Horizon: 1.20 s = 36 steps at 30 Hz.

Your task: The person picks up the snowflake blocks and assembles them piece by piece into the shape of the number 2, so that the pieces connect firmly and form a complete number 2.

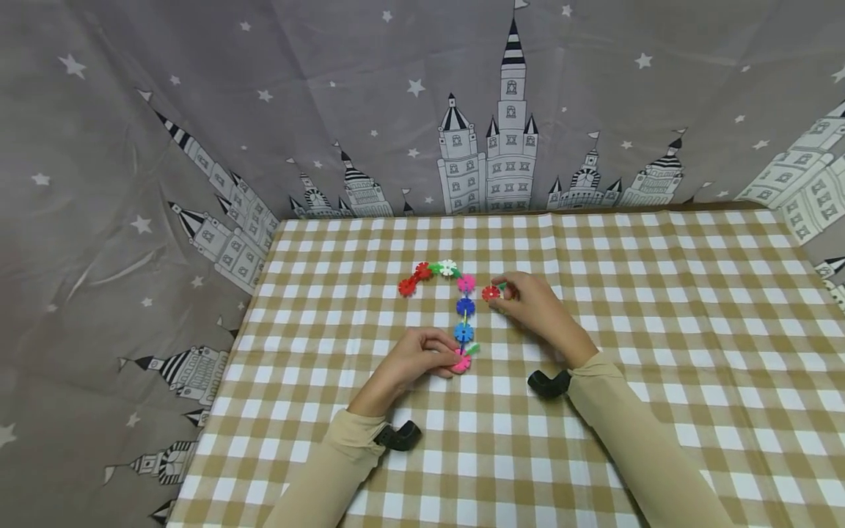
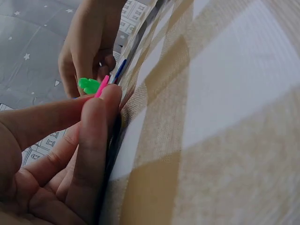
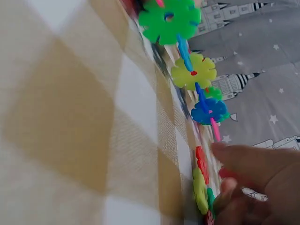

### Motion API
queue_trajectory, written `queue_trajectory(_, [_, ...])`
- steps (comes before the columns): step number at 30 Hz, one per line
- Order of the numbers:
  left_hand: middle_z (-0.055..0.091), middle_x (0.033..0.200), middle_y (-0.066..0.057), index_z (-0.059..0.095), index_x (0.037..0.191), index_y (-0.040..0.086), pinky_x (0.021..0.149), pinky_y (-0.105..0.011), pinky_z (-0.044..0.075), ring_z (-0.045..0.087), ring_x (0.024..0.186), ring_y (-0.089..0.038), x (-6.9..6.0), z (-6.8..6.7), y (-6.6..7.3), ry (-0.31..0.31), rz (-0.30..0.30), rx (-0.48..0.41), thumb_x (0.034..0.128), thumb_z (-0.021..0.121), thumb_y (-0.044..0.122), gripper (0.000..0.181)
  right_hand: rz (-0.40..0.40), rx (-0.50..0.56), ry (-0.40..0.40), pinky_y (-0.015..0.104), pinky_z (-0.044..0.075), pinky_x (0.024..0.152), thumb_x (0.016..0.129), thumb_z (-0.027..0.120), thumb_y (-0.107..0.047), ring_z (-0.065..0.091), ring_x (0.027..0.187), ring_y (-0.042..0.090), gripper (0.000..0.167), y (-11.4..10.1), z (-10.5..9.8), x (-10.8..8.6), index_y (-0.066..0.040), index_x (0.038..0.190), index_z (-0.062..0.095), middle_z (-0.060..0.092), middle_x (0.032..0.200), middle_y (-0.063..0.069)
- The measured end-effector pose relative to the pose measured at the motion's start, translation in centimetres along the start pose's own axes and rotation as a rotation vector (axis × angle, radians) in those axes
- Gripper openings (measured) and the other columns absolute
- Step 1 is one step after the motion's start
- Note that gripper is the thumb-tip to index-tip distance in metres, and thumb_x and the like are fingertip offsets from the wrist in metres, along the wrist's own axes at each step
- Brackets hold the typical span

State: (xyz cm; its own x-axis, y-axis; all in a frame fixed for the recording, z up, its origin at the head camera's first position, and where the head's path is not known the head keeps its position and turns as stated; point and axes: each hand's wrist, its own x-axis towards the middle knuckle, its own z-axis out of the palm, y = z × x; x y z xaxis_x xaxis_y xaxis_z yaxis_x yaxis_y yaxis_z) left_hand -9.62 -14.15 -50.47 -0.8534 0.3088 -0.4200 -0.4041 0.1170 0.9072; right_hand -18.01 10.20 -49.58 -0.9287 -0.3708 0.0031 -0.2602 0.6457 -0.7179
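Notched plastic interlocking discs are joined in a hook-shaped chain on the table. From a red disc [image 1: 407, 287] at its left end, the chain curves past a white disc [image 1: 447, 268], then comes down through a dark blue disc [image 1: 465, 306] and a light blue disc [image 1: 464, 332]. My left hand [image 1: 420, 353] pinches the pink disc [image 1: 463, 364] at the near end; a green disc [image 2: 89, 85] sticks out beside it. To the right of the chain, my right hand [image 1: 528, 299] holds a red disc [image 1: 491, 293] with a green piece showing behind it, apart from the chain.
A brown-and-white checked cloth [image 1: 660, 308] covers the table. Behind and to the left hangs a grey curtain [image 1: 370, 95] printed with castles and stars. Black wrist devices [image 1: 549, 383] sit at both cuffs.
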Motion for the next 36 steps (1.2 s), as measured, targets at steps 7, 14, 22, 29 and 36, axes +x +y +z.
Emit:
queue_trajectory(7, [0.078, 0.082, -0.005, 0.069, 0.108, -0.013, 0.062, -0.024, 0.061, 0.074, 0.071, -0.011, 0.0, 0.3, 0.1, -0.032, 0.024, 0.035, 0.0899, 0.073, -0.005, 0.021, 0.052, -0.064, -0.041, 0.032, 0.043, 0.069, 0.093, 0.078, -0.025, 0.052, 0.075, 0.019, 0.029, -0.1, -0.2, 0.7, -0.005, 0.112, 0.072, 0.061, 0.087, 0.007])
queue_trajectory(14, [0.079, 0.086, -0.009, 0.071, 0.109, -0.01, 0.064, -0.024, 0.061, 0.073, 0.07, -0.01, -0.3, -0.2, 0.1, -0.032, 0.01, 0.083, 0.0895, 0.075, -0.001, 0.022, 0.048, 0.03, -0.003, 0.032, 0.049, 0.071, 0.089, 0.082, -0.019, 0.059, 0.077, 0.019, 0.022, -0.1, -0.1, -0.2, -0.008, 0.099, 0.067, 0.067, 0.09, 0.009])
queue_trajectory(22, [0.079, 0.087, -0.008, 0.071, 0.111, -0.009, 0.063, -0.023, 0.06, 0.073, 0.073, -0.01, -0.5, -0.6, 0.5, -0.021, -0.006, 0.114, 0.0909, 0.074, 0.0, 0.022, 0.2, 0.595, -0.205, 0.031, 0.063, 0.065, 0.098, 0.07, -0.01, 0.076, 0.074, 0.017, 0.026, -0.1, -0.1, -3.5, 0.006, 0.118, 0.069, 0.079, 0.096, 0.019])
queue_trajectory(29, [0.079, 0.092, -0.014, 0.07, 0.113, -0.011, 0.062, -0.022, 0.06, 0.073, 0.073, -0.009, -0.5, -0.7, 0.5, -0.028, 0.005, 0.117, 0.0916, 0.074, 0.001, 0.025, 0.272, 0.739, -0.346, 0.029, 0.064, 0.07, 0.099, 0.067, -0.009, 0.077, 0.074, 0.014, 0.031, 0.2, 1.2, -4.8, 0.012, 0.122, 0.067, 0.08, 0.095, 0.015])
queue_trajectory(36, [0.079, 0.095, -0.018, 0.072, 0.112, -0.011, 0.062, -0.022, 0.059, 0.072, 0.073, -0.009, -0.6, -0.8, 0.6, -0.02, 0.017, 0.135, 0.0913, 0.075, 0.003, 0.025, 0.309, 0.729, -0.357, 0.026, 0.063, 0.068, 0.098, 0.068, -0.008, 0.077, 0.073, 0.012, 0.029, -0.1, 1.5, -4.7, 0.011, 0.12, 0.069, 0.08, 0.093, 0.016])
